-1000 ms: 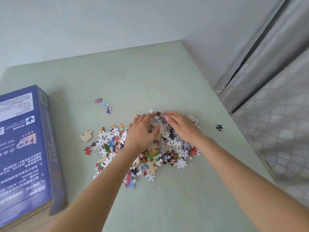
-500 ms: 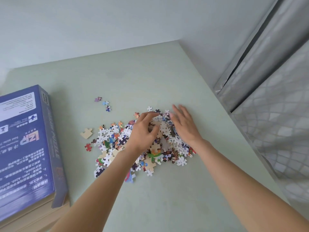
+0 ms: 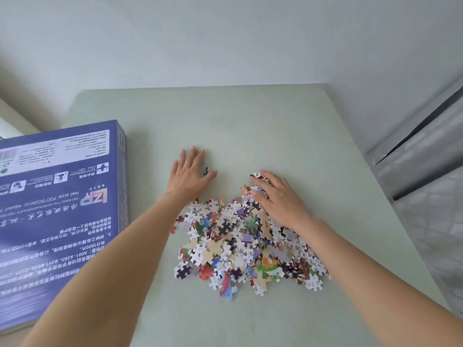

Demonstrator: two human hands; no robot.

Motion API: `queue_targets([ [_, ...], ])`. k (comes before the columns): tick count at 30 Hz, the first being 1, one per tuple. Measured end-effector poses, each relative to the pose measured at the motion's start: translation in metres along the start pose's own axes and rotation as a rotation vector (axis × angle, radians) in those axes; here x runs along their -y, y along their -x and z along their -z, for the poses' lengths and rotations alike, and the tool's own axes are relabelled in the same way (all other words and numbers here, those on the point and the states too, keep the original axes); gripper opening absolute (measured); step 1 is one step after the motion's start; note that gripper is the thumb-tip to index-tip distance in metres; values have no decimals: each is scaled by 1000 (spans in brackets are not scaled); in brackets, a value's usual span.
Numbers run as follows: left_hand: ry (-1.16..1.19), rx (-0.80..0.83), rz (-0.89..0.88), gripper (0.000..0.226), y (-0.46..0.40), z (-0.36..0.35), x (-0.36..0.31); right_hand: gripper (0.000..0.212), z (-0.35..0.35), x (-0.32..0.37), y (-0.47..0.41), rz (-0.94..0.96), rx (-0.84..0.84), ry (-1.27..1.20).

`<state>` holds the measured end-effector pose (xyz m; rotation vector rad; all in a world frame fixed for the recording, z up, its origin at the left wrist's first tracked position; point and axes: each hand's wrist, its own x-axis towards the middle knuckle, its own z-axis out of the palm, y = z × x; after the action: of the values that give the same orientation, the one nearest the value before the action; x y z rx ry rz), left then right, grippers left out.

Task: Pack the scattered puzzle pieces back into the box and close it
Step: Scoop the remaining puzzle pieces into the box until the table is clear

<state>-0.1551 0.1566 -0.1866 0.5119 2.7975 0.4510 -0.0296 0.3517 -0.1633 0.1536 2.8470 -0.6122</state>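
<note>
Two hands flat, fingers straight: left hand [image 3: 188, 174] on table [image 3: 288, 126], right hand [image 3: 279, 199] pressing puzzle pieces [image 3: 240, 244]; box [image 3: 57, 196] at nine o'clock.

Pale table [image 3: 250, 121] (grey curtain [image 3: 426, 156] beside)

puzzle pieces [image 3: 240, 244]: white, blue, purple, red, green and tan, all mixed up
box [image 3: 57, 196]: dark blue with white writing and an orange and white logo
table [image 3: 250, 126]: pale green
wall [image 3: 225, 38]: plain pale grey
curtain [image 3: 431, 196]: grey with a criss-cross pattern
</note>
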Motion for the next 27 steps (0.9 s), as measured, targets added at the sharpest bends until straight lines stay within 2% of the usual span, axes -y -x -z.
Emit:
queue_targets([
  [4,23,42,-182,57,12,-5,3,50,-1,3,3,7,26,11],
  [7,150,55,-327,60,42,-5,11,47,-7,13,12,21,15,25],
  [14,471,34,-309,44,118,-19,-13,45,-29,41,55,8,1,16],
  [17,558,-32,-237,48,142,-16,-11,44,-29,49,71,10,-48,-34],
  [20,405,-201,-48,59,152,-14,10,44,-27,45,79,-55,-197,54],
  [22,345,-179,81,66,157,-19,20,48,-27,33,77,-192,-216,72],
  [25,292,-109,70,68,158,-31,13,57,-26,12,65,-367,-165,21],
  [27,281,-103,16,62,154,-37,2,58,-25,2,55,-402,-145,-50],
])
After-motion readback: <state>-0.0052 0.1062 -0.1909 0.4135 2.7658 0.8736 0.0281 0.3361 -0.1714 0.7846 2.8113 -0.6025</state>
